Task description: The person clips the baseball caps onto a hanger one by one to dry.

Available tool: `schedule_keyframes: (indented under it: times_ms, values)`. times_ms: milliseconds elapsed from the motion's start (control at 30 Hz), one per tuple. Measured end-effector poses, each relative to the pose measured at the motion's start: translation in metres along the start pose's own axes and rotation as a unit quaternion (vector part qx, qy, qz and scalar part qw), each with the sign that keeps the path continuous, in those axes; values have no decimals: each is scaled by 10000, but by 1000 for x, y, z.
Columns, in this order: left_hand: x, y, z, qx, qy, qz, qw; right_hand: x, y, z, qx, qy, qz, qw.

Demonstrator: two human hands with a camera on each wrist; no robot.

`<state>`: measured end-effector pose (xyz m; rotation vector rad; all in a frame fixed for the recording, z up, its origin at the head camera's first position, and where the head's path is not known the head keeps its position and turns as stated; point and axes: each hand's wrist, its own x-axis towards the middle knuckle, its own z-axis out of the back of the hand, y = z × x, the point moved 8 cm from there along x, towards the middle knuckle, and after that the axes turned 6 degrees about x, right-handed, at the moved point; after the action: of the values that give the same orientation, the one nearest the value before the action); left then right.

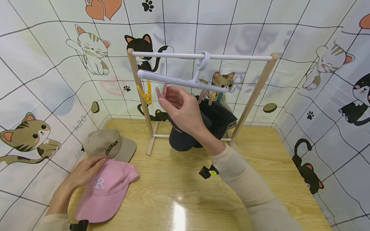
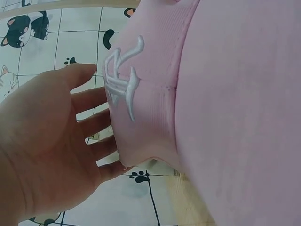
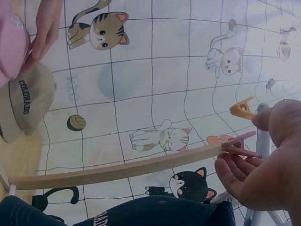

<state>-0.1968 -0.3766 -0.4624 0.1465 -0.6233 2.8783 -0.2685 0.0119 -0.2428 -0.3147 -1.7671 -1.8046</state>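
Note:
My right hand (image 1: 185,110) is raised under the white hanger (image 1: 170,78), its thumb and fingers around a pink clothespin (image 1: 162,92) at the bar. Beside it a yellow clothespin (image 1: 145,93) hangs at the hanger's left end. Dark caps (image 1: 185,138) hang below, behind my right forearm and partly hidden by it. My left hand (image 1: 85,173) touches the crown of a pink cap (image 1: 111,189), fingers fairly straight; in the left wrist view the fingertips meet the crown beside its white embroidery (image 2: 123,80). A beige cap (image 1: 99,142) lettered COLORADO lies just behind the pink one.
The hanger hooks over the white rail (image 1: 237,57) of a wood-legged rack (image 1: 254,96). More clothespins (image 1: 212,97) sit at the hanger's right end, above the dark caps. The wooden table (image 1: 162,186) is enclosed by cat-print cloth walls (image 1: 321,102).

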Motion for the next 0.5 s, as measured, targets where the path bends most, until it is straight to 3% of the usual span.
schedule_keyframes:
  times_ms: [133,500]
  values:
    - [5,1,0,134,3,-127,9998,2,0,0,151,-106,-114,9998]
    - [23,1,-8,95,626,-294,9976,7,4,4,-31,-382,-301,9988]
